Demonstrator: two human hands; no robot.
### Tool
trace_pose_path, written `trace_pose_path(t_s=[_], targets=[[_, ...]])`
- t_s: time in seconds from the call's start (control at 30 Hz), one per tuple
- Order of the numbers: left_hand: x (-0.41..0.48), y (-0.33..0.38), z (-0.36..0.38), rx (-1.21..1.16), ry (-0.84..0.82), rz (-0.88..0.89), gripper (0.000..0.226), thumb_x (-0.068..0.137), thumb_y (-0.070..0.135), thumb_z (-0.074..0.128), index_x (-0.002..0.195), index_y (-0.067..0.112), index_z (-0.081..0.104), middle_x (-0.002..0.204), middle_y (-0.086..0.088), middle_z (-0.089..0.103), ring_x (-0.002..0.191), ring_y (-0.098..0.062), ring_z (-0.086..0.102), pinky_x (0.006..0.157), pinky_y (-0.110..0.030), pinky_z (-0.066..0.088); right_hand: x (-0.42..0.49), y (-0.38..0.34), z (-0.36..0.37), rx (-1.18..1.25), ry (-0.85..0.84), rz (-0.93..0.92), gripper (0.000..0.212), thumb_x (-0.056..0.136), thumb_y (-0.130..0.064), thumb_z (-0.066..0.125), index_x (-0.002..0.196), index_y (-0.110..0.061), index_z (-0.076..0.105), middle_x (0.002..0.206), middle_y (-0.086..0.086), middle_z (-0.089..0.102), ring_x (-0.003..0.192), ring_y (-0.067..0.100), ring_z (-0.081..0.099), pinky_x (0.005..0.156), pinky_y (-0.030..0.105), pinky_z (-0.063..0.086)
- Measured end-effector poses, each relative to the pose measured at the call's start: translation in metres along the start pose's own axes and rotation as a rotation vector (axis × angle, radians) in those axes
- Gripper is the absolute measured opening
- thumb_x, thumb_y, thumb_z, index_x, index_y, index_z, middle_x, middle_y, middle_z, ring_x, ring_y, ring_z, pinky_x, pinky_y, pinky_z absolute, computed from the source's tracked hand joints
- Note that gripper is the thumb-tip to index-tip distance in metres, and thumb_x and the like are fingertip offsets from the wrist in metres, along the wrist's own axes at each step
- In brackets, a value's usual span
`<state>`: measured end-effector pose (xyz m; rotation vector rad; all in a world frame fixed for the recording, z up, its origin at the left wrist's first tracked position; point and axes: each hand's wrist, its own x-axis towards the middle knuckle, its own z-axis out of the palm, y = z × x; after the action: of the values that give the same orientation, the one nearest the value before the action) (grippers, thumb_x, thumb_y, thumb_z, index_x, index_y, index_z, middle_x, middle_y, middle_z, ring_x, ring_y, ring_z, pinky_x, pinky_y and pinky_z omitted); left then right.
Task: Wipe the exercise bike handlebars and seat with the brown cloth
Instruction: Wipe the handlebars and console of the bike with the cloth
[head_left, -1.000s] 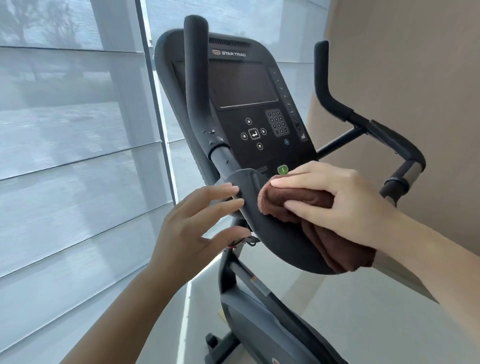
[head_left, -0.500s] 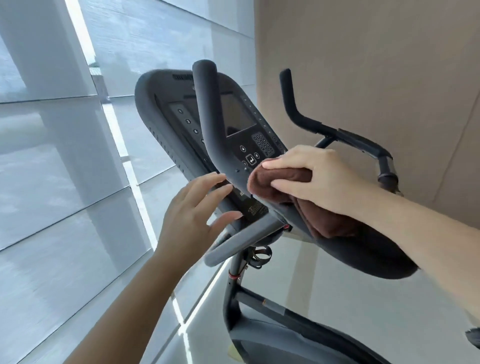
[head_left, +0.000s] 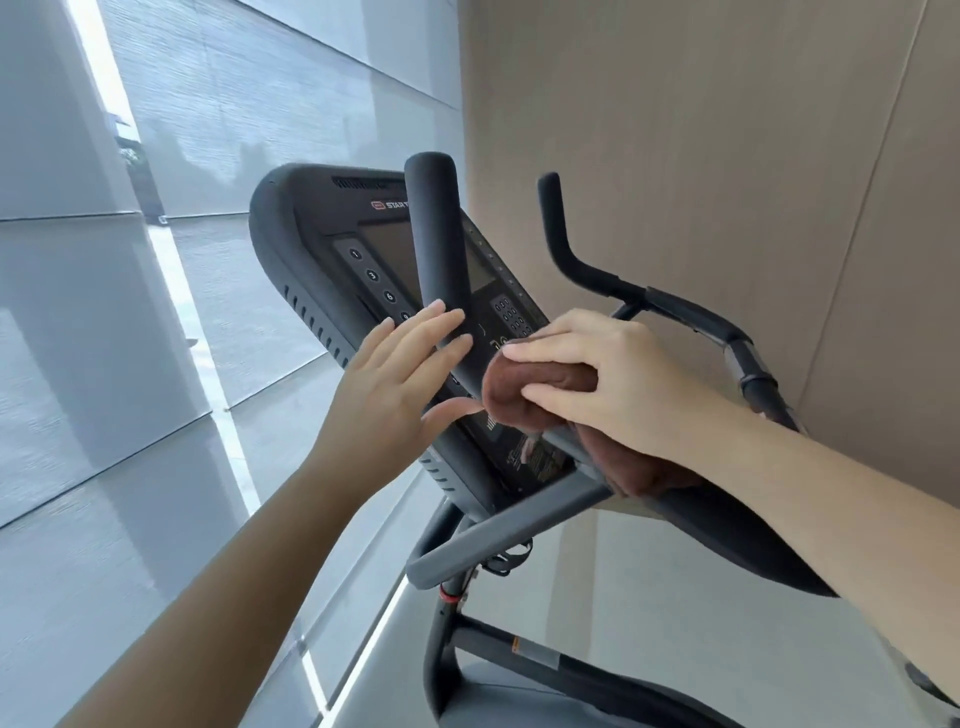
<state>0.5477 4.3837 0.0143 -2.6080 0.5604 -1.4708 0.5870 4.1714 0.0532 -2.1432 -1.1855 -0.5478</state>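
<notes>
- The right hand (head_left: 613, 379) grips the brown cloth (head_left: 524, 389) round the near handlebar (head_left: 441, 260) at centre frame. A sideways slip would likely drag it over the console (head_left: 322, 270) keypad and press buttons.
- The left hand (head_left: 395, 384) lies flat with straight fingers, its fingertips at the same bar, holding nothing.
- The cloth is thickly bunched and its tail hangs toward lower right, so the bar's far side could go unwiped.
- The far handlebar (head_left: 582, 270), right of centre, carries no cloth. The seat is out of view.

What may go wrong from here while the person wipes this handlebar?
The brown cloth in the right hand sits just in front of the console keypad; a wide stroke may press keys. The open left hand lies against the upright handlebar above the cloth, so an upward wipe may bump it.
</notes>
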Motion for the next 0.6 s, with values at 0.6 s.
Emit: trace_pose_path(t_s=[0.6], targets=[[0.009,-0.022,-0.003,-0.144,0.062,0.101,0.030,0.084,0.029,0.058,0.104,0.008,0.067,0.116,-0.007,0.062,0.116,-0.022,0.049,0.091,-0.044,0.046,0.027,-0.003,0.004,0.152,-0.152,-0.019,0.037,0.080,-0.014,0.067,0.113,-0.029,0.063,0.113,-0.006,0.061,0.104,0.001,0.054,0.095,0.014,0.037]])
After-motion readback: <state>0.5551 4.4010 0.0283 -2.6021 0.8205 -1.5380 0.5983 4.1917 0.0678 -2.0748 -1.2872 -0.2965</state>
